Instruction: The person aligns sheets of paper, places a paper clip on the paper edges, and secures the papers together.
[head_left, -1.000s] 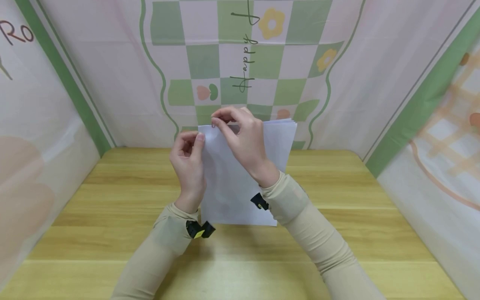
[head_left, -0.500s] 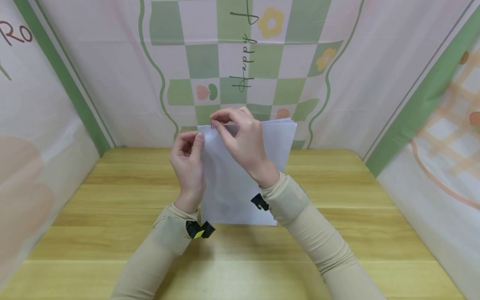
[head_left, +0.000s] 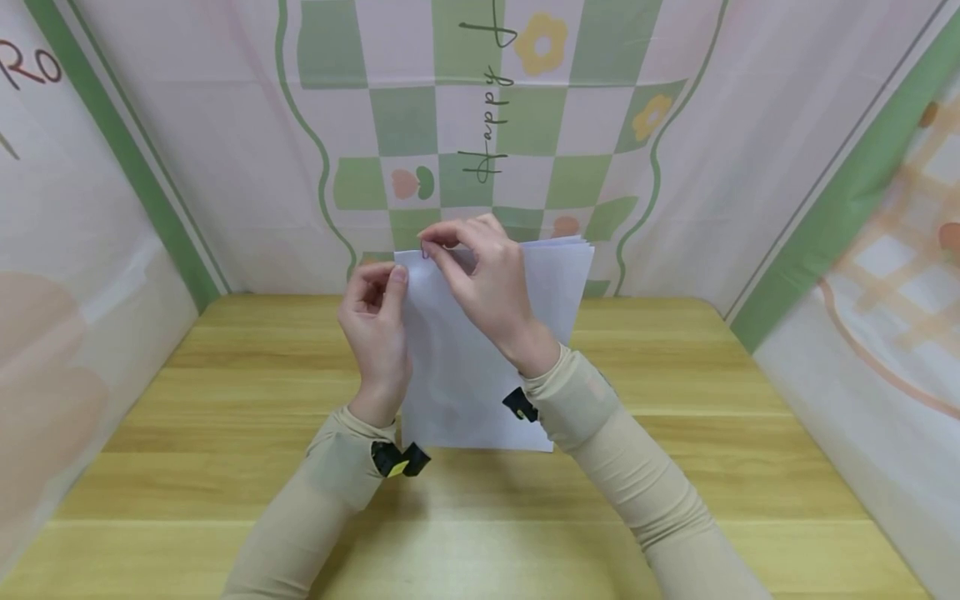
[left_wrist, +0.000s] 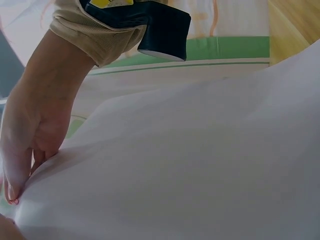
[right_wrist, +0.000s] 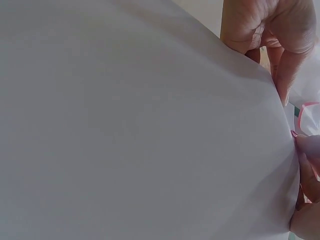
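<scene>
Several white paper sheets [head_left: 465, 375] stand upright as a stack, the top edges slightly fanned at the right. My left hand [head_left: 377, 333] pinches the stack near its upper left corner, thumb on the near face. Across the front of the sheets, my right hand [head_left: 491, 279] pinches a small pink paper clip [head_left: 424, 251] at the top edge, just right of the left thumb. In the right wrist view, a bit of the pink clip [right_wrist: 294, 133] shows at the paper's edge, by the right fingertips [right_wrist: 309, 145]. Most of the clip is hidden by the fingers.
The sheets are held over a wooden table [head_left: 225, 433]. Behind it hangs a checkered green-and-white cloth [head_left: 465, 125], with patterned cloth walls on both sides. Each wrist wears a black camera [head_left: 397, 460] over a beige sleeve.
The right hand's fingertips have shifted very slightly left along the top edge, and a bit more of the clip's loop shows. The left hand and the sheets have hardly moved.
</scene>
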